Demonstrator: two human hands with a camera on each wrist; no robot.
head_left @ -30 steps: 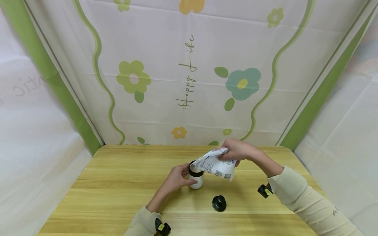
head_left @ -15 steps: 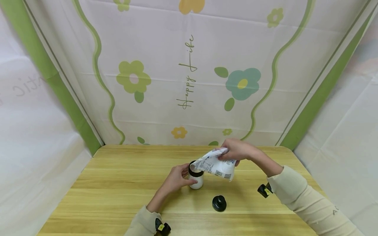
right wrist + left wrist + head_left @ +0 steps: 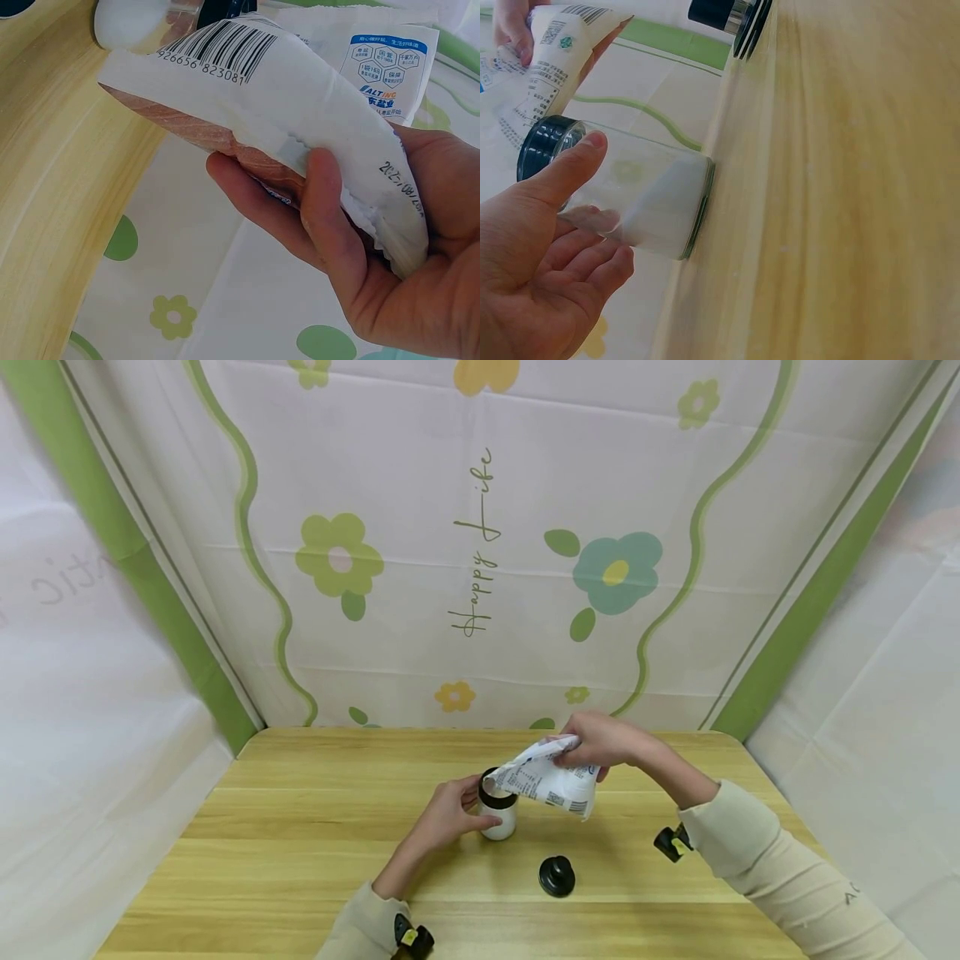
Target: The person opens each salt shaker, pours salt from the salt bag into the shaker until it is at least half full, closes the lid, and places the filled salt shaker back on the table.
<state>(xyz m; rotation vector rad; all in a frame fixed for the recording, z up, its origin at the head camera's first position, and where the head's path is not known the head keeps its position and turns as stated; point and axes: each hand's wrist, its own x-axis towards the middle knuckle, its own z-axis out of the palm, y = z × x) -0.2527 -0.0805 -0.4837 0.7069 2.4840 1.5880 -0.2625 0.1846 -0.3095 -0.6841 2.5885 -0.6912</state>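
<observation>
Packet (crinkled, white) is pinched by right fingers; left fingers curl round a cylindrical glass jar.

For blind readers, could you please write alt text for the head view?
The right hand holds a tilted white packet at the mouth of a jar the left hand grips; a black lid lies on the wooden table.

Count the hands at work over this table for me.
2. The left hand holds the jar on the table; the right hand grips the white packet, tilted to the jar's mouth. Some fingers are partly hidden, but no other hand shows.
</observation>
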